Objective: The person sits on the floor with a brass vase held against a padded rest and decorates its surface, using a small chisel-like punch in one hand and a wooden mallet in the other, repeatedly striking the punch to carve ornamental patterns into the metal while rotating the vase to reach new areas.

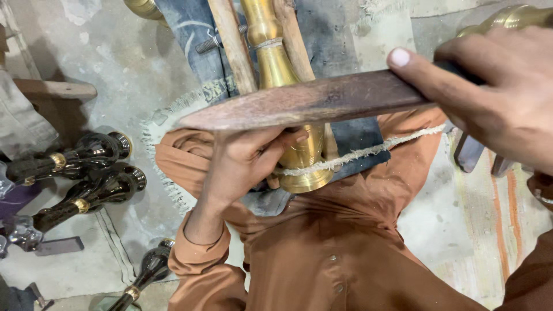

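A shiny brass vase-shaped piece (288, 86) lies along two wooden sticks (233, 52) over blue cloth on my lap. My left hand (242, 164) grips its flared base near the rim, fingers curled around it. My right hand (489, 86) holds the handle end of a long, flat, rusty-brown metal blade (299, 103), which lies crosswise over the brass piece. A white string (357, 154) runs across the base. I wear an orange-brown shirt (334, 253).
Several dark glossy pieces with brass collars (86, 173) lie on the concrete floor at left, another (147, 276) lower down. A wooden plank (55, 89) sits at left. A striped mat (495, 230) lies at right, a brass piece (507, 17) at the top right.
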A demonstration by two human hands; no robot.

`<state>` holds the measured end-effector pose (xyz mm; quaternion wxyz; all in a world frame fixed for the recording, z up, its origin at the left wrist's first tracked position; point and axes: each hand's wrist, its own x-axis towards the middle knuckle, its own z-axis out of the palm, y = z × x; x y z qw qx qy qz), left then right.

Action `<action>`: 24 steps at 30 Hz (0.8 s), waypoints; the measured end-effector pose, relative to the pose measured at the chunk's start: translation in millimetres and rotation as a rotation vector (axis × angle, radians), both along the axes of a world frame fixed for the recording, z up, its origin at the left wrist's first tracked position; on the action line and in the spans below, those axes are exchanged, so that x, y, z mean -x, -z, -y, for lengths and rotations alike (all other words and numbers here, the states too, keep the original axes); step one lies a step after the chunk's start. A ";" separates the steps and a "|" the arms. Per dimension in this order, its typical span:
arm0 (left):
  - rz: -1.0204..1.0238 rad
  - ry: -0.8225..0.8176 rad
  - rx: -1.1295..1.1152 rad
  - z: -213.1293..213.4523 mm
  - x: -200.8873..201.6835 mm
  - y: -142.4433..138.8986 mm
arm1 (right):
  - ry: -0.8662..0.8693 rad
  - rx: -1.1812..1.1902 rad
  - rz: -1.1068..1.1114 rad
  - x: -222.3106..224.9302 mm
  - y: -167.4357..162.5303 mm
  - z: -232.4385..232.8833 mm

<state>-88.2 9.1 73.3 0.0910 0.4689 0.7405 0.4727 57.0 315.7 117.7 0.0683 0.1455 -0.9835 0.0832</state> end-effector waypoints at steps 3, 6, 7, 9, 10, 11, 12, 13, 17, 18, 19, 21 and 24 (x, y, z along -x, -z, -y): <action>-0.014 0.038 -0.007 1.7 4.7 5.2 | 0.070 0.231 -0.002 -2.4 2.3 -3.1; 0.088 -0.001 0.030 2.5 1.1 8.7 | 0.009 -0.034 -0.003 -1.4 1.1 -2.6; 0.119 0.007 0.030 2.5 1.1 9.4 | -0.010 -0.119 0.000 -0.6 0.1 -1.7; 0.194 0.023 0.036 2.9 1.1 9.5 | 0.019 -0.023 0.013 1.2 -1.5 -0.2; 0.144 0.038 0.062 3.3 1.5 9.0 | 0.035 0.049 0.008 2.4 -2.6 -1.5; 0.091 0.055 0.088 4.1 4.5 8.3 | 0.061 0.165 -0.022 1.8 -1.3 1.6; 0.035 0.072 0.112 4.6 7.3 7.5 | 0.052 0.156 -0.029 2.4 -2.1 -0.3; 0.040 0.079 0.073 4.3 7.4 7.1 | 0.043 0.147 -0.036 0.9 -0.7 2.3; 0.061 0.113 0.079 3.9 10.8 6.4 | 0.071 0.180 -0.045 -2.6 -0.1 3.3; 0.069 0.122 0.120 4.3 11.8 6.5 | 0.073 0.187 -0.046 -2.5 -1.5 2.2; 0.055 0.130 0.090 4.8 11.9 6.8 | 0.075 0.194 -0.046 -2.9 -1.2 4.6; 0.016 0.148 0.026 5.7 12.5 7.8 | 0.018 0.024 -0.030 -1.9 -2.9 6.1; -0.008 0.187 0.054 4.8 19.7 9.7 | 0.059 0.065 -0.046 -2.8 -4.4 7.5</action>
